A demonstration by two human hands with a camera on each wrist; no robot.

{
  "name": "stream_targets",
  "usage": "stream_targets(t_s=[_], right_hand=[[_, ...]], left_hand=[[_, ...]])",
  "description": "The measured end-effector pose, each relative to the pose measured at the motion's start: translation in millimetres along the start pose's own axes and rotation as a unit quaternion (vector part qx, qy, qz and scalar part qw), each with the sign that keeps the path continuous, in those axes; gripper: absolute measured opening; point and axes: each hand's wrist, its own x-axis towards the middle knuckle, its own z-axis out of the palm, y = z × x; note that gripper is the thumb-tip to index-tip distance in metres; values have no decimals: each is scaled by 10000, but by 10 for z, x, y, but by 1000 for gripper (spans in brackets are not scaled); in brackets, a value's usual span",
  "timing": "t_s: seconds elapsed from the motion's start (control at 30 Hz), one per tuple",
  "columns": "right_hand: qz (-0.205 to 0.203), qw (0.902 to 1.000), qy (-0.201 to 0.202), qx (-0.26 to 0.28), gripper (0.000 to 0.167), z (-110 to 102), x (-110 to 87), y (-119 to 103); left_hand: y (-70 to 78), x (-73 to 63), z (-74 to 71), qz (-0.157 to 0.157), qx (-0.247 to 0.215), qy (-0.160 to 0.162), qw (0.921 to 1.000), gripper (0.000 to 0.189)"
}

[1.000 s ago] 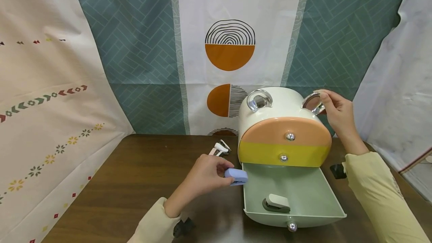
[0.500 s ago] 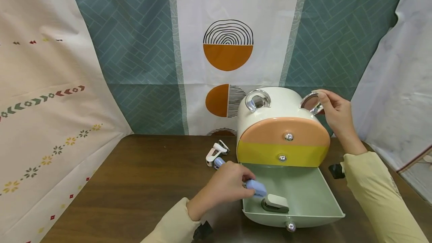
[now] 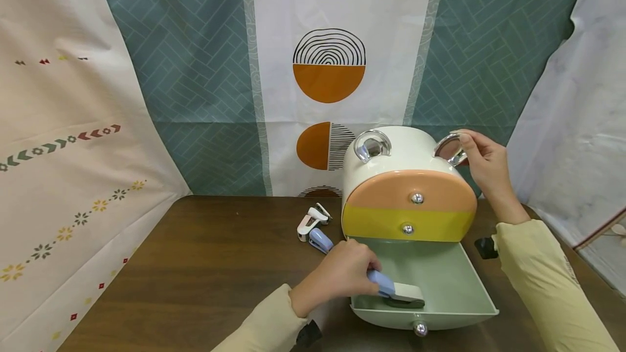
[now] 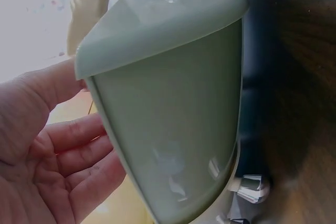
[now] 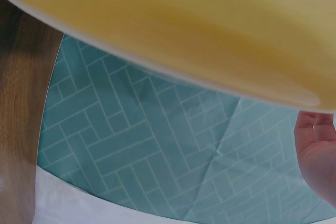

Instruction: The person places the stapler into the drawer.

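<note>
My left hand (image 3: 344, 270) pinches a small light blue stapler (image 3: 383, 282) low inside the pulled-out pale green drawer (image 3: 430, 259). A stapler with a white top and dark green base (image 3: 408, 293) lies on the drawer floor, right up against the blue one; whether they touch I cannot tell. In the left wrist view the drawer's wall hides the fingertips and the stapler. My right hand (image 3: 490, 167) grips the silver ring-shaped ear (image 3: 450, 149) on top of the rounded white cabinet (image 3: 401, 148). The right wrist view shows only part of that hand beyond the cabinet's yellow front.
On the brown table (image 3: 230, 265), left of the cabinet, lie a white stapler (image 3: 308, 225) and another blue stapler (image 3: 320, 240). Orange (image 3: 381, 192) and yellow (image 3: 371, 221) drawers above are closed. A patterned curtain (image 3: 205, 69) hangs behind.
My left hand has carried the blue stapler rightward and down, from beside the drawer to beside the white-and-green stapler, which has shifted slightly right. My right hand stays on the ear.
</note>
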Motion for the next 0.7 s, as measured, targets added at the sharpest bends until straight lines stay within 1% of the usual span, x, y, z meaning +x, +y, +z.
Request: stream_targets(t_s=[0.2, 0.3, 0.47, 0.57, 0.7], right_hand=[[23, 10000, -5, 90, 27, 1, 4, 4], [41, 9998, 4, 187, 26, 0, 3, 12], [42, 9998, 21, 187, 24, -4, 4, 21], [38, 9995, -29, 298, 24, -2, -6, -21], [-51, 9990, -76, 433, 24, 2, -30, -155]], left_hand=[[-8, 15, 50, -30, -196, -45, 9998, 6], [-13, 21, 94, 14, -193, -29, 9998, 7], [-20, 29, 140, 123, -132, 44, 9998, 6], [-31, 26, 130, 112, -113, 46, 9999, 6], [-33, 20, 93, 160, -34, -29, 9999, 12]])
